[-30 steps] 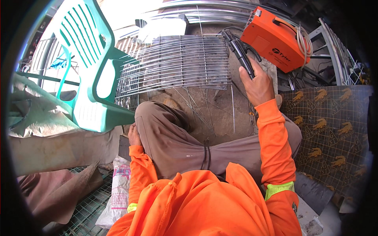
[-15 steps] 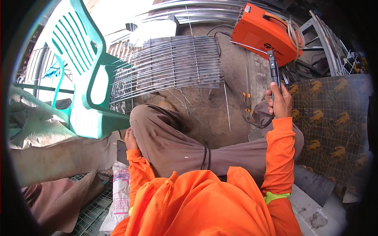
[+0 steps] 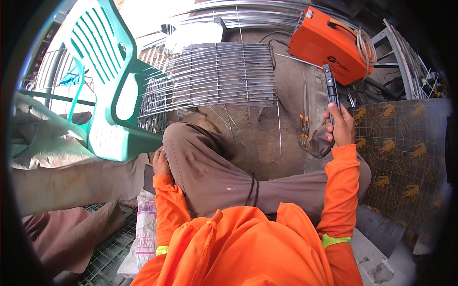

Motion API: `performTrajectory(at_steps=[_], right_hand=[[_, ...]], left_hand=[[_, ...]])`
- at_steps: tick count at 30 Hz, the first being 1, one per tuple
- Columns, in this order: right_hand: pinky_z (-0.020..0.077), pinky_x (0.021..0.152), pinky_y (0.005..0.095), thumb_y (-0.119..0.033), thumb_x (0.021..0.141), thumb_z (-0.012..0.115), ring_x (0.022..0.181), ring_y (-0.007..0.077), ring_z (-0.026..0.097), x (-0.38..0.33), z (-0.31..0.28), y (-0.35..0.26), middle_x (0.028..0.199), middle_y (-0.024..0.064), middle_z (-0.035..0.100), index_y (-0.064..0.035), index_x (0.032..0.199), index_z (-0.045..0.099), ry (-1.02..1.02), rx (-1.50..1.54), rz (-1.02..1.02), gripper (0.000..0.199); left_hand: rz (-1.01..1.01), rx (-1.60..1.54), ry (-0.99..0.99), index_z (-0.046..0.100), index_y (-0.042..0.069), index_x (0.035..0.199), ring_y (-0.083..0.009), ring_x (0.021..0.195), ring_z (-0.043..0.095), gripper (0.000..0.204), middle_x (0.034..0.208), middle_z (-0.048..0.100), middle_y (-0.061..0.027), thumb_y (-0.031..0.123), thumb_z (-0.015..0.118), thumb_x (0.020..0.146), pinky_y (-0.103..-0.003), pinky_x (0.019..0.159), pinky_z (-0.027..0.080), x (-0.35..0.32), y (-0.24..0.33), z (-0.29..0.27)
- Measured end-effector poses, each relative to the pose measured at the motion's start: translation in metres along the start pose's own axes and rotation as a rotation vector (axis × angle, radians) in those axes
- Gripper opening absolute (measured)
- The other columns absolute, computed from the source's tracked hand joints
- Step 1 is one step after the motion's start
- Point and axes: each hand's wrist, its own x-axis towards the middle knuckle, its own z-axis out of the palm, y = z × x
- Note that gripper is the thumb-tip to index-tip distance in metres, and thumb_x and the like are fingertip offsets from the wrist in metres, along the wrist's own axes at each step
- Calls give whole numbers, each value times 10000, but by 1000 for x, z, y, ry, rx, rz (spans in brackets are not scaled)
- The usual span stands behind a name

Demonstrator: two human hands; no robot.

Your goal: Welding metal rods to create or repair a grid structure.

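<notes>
My right hand (image 3: 341, 126) is wrapped round a black welding electrode holder (image 3: 329, 81), raised above my right knee. A thin welding rod (image 3: 298, 59) sticks out leftward from the holder's head, in front of the orange welding machine (image 3: 324, 45). My left hand (image 3: 161, 162) lies against the outer side of my left knee, fingers stretched out and holding nothing. Beyond my crossed legs lies a grille of thin metal bars (image 3: 214, 74), its left bar ends uneven.
A teal plastic chair (image 3: 109, 138) stands at the left. Orange-handled cutters (image 3: 304, 125) and a loose rod (image 3: 279, 131) lie on the floor. A dark printed panel (image 3: 400, 152) is at the right, a white sack (image 3: 145, 233) at lower left. Long metal lengths (image 3: 267, 16) lie behind.
The view has turned slightly, so the surroundings sit a little further right. My right hand keeps its hold on the electrode holder, and my left hand stays by the knee.
</notes>
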Motion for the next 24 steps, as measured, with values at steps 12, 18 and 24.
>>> performTrajectory(at_steps=[12,18,24], right_hand=[[354,372,215,-318,990,626,518,41,463,6,-18,-4,842,16,556,-56,1069,578,57,36,-137,277],[350,383,213,-321,993,619,525,41,460,-9,-21,-27,864,15,568,-62,1084,596,124,86,-298,276],[360,402,208,-311,999,615,547,39,457,-14,-31,-40,890,15,585,-65,1095,591,194,212,-373,265]], left_hand=[[-342,-305,-179,647,48,1080,-62,606,497,225,769,522,39,247,570,1011,-217,543,403,2,161,-40],[-432,-448,-156,617,54,1127,-65,605,531,223,834,559,23,247,583,1020,-228,522,454,-30,176,-23],[-460,-167,-212,623,34,1058,-157,775,672,217,911,661,-52,229,529,1031,-303,607,539,-52,122,16]])
